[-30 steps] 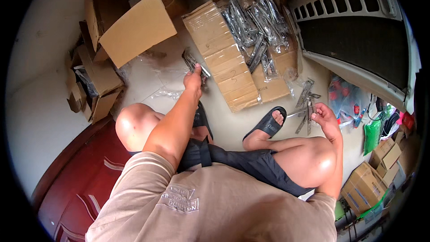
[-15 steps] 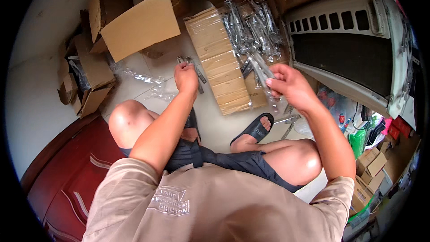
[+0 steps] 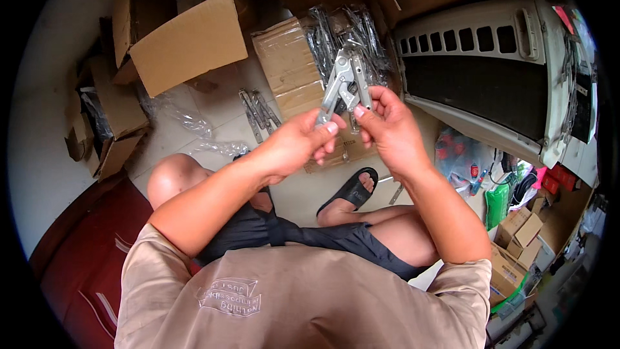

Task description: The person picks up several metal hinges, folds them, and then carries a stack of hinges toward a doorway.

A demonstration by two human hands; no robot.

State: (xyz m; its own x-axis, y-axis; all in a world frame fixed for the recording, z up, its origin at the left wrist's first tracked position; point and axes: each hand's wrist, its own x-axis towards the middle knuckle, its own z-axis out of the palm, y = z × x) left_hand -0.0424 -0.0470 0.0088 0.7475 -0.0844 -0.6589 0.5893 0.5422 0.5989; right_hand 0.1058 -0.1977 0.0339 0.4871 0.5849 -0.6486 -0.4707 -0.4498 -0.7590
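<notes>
A folding silver metal hinge (image 3: 345, 77) is spread into a narrow V in front of my chest. My left hand (image 3: 294, 145) pinches the lower end of its left arm. Its right arm is held between the thumb and fingers of my right hand (image 3: 391, 130). Behind it stands an open carton (image 3: 285, 58) full of similar metal hinges (image 3: 323, 31) in clear plastic sleeves. On the tiled floor left of that carton lie several bare metal hinges (image 3: 257, 111) side by side.
Crumpled clear plastic (image 3: 187, 123) lies on the floor at left, near a large open carton (image 3: 187, 42) and a smaller torn one (image 3: 119, 100). A grey slotted metal cabinet (image 3: 468, 77) stands right. Small boxes (image 3: 513, 232) and bags crowd the lower right.
My left hand has left the hinges on the floor and come up to the right. My right hand has moved slightly left. Both now grip one bare, spread hinge; earlier the right held a plastic-wrapped one.
</notes>
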